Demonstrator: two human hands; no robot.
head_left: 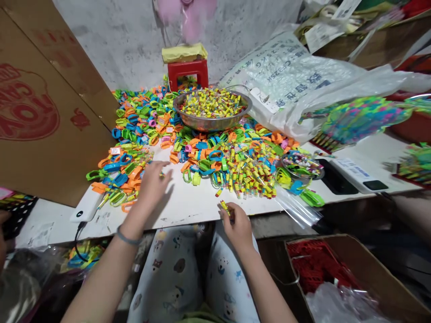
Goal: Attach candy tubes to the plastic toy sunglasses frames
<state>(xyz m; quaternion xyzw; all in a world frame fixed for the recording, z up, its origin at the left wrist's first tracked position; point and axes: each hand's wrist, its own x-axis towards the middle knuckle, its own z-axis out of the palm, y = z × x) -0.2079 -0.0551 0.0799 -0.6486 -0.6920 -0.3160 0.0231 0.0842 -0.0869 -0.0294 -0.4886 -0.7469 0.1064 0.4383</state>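
My right hand (pixel 238 223) is closed on a small yellow-and-red tube (pixel 225 207) at the table's front edge. Further left, my left hand (pixel 155 183) hovers over the white tabletop (pixel 182 204), beside a pile of coloured plastic bands (pixel 123 172). A bit of yellow shows at its fingers, too small to make out. Between and beyond the hands lie more bands in orange, green and blue. A heap of yellow-and-red tubes (pixel 251 172) sits in front of a metal bowl (pixel 212 121) filled with similar pieces.
A large cardboard box (pixel 50 107) stands at the left, near a white power bank (pixel 86 204). At the back is a red stool (pixel 188 67). A white sack (pixel 286 76), small bowl (pixel 301 168) and black phone (pixel 336 177) lie right. Another person's arm (pixel 412 208) reaches in at the right.
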